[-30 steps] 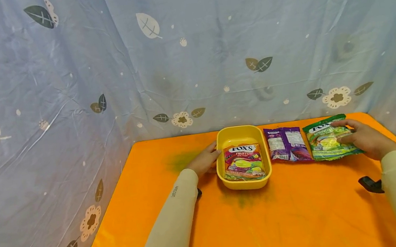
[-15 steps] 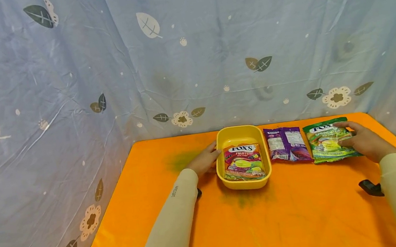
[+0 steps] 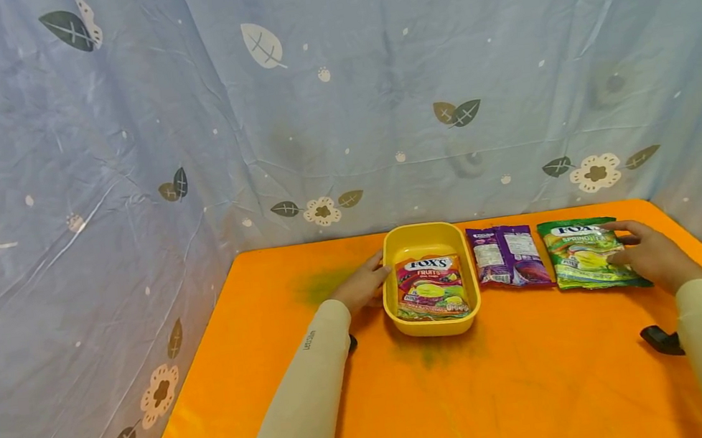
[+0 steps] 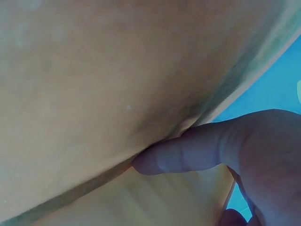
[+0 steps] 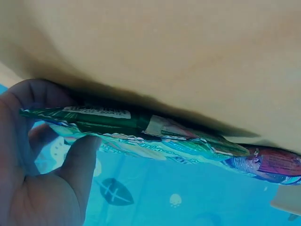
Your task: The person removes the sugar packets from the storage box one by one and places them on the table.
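Right hand [image 3: 659, 255] pinches the right edge of the green candy bag [image 3: 579, 259], thumb on front, fingers behind. Bag lies left of that hand, well right of the left hand [image 3: 359, 289], whose straight fingers touch the yellow tub [image 3: 435, 328]. Logo end points to the curtain [image 3: 340, 126], bottom veers right; long axis hard to tell, foreshortened.

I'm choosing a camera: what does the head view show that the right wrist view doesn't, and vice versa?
Only head view: the left hand, and the red packet in the tub.
Only right wrist view: a pale label on the underside of the green packet.
Both: the right hand at that packet's edge, the purple packet, the table and the leaf-patterned curtain.
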Tool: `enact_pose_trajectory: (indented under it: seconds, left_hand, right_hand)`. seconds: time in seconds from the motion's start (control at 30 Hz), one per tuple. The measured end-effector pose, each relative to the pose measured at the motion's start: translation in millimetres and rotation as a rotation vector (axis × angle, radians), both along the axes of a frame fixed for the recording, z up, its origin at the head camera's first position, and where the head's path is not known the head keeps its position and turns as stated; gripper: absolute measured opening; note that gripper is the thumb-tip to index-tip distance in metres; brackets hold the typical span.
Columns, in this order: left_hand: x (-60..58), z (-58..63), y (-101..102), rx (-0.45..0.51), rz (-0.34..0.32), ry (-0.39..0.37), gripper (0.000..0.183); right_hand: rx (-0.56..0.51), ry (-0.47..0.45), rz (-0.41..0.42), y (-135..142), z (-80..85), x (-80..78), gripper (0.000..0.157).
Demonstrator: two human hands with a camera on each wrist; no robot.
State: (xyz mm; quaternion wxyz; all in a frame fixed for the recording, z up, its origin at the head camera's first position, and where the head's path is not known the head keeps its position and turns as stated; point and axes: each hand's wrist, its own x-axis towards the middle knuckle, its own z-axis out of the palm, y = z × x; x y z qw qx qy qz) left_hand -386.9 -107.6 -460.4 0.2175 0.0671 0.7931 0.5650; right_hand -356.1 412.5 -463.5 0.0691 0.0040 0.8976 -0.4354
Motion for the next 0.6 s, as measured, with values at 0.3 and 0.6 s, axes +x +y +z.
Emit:
enact_pose_trajectory:
  seconds: [0.3, 0.6]
  left_hand:
    - [-2.3, -4.5, 0, -0.01, -0.003, 0.017, 0.054]
    - [-1.0, -1.5, -1, 0.021, -0.01, 0.008, 0.054]
  right_hand:
    - [-0.014, 0.067, -0.037, 7, -0.9, 6.9, 0.078]
    - [-0.107, 0.104, -0.042, 8, -0.4, 15.2, 0.071]
